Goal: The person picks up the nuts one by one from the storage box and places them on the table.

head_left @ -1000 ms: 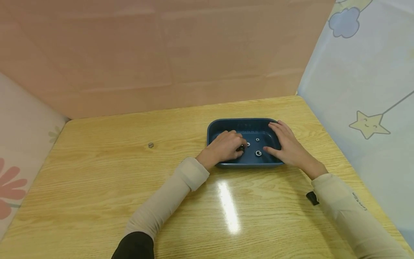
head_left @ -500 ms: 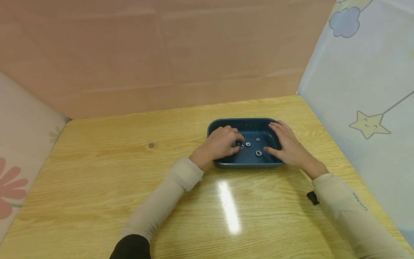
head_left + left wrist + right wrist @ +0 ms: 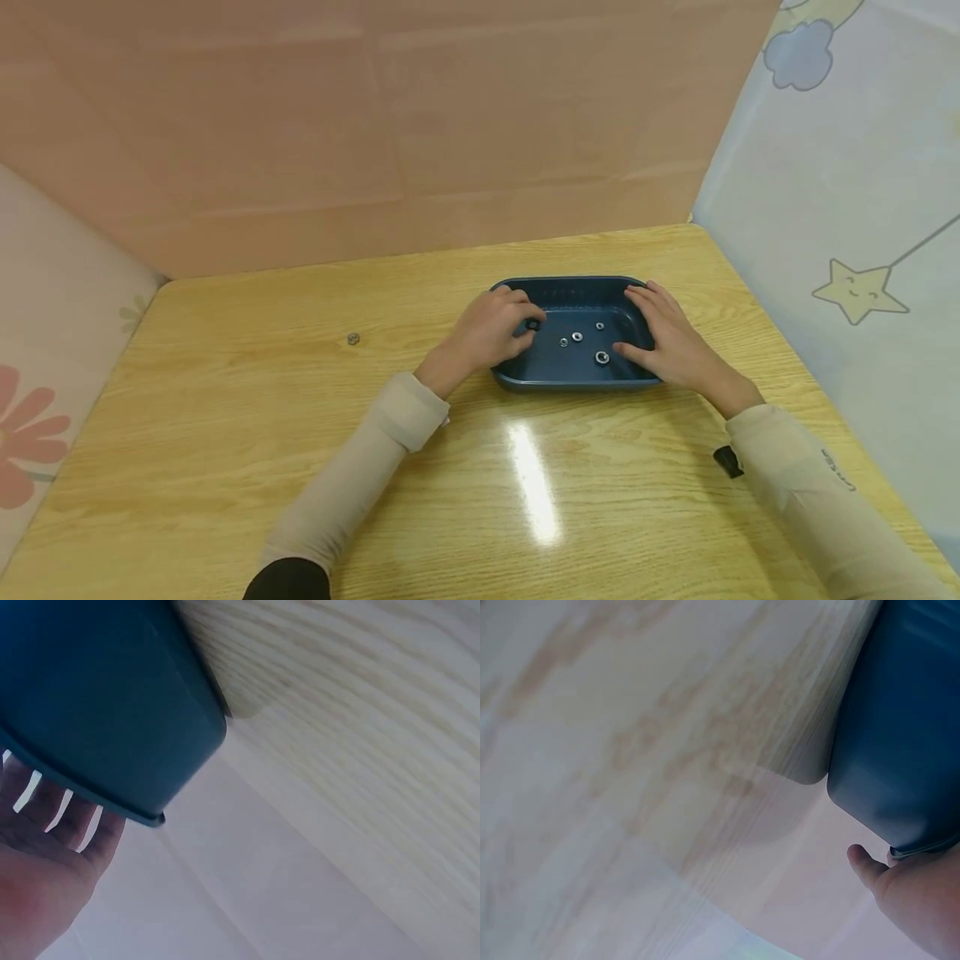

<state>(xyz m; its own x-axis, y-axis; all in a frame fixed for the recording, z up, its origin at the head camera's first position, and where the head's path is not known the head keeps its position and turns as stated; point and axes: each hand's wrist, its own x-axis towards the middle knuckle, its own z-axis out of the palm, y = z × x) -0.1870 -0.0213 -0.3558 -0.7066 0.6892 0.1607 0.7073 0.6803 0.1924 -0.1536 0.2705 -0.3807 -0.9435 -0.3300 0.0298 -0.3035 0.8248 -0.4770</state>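
Over the left end of a dark blue tray (image 3: 577, 385) is my left hand (image 3: 491, 329), pinching a small black nut-like piece (image 3: 532, 323) between thumb and fingers. In the left wrist view, the fingers (image 3: 56, 814) show beyond the tray's rim; the piece is hidden there. My right hand (image 3: 667, 342) rests over the tray's right end, fingers fairly straight across the rim and thumb inside. In the tray lie several metal nuts: a larger nut (image 3: 602, 357), a middle-sized nut (image 3: 577, 337), and small ones, including a nut (image 3: 564, 342).
A single metal nut (image 3: 353, 338) lies on the wooden table (image 3: 225, 417), left of the tray. A small black object (image 3: 727, 461) is beside the right sleeve. A plain pinkish backdrop (image 3: 375, 133) rises behind the table, and a printed sheet (image 3: 847, 183) stands at the right.
My left hand has moved left and slightly away within the tray, carrying the black piece from beside the nuts. A small nut there now shows uncovered. My right hand stays on the rim.
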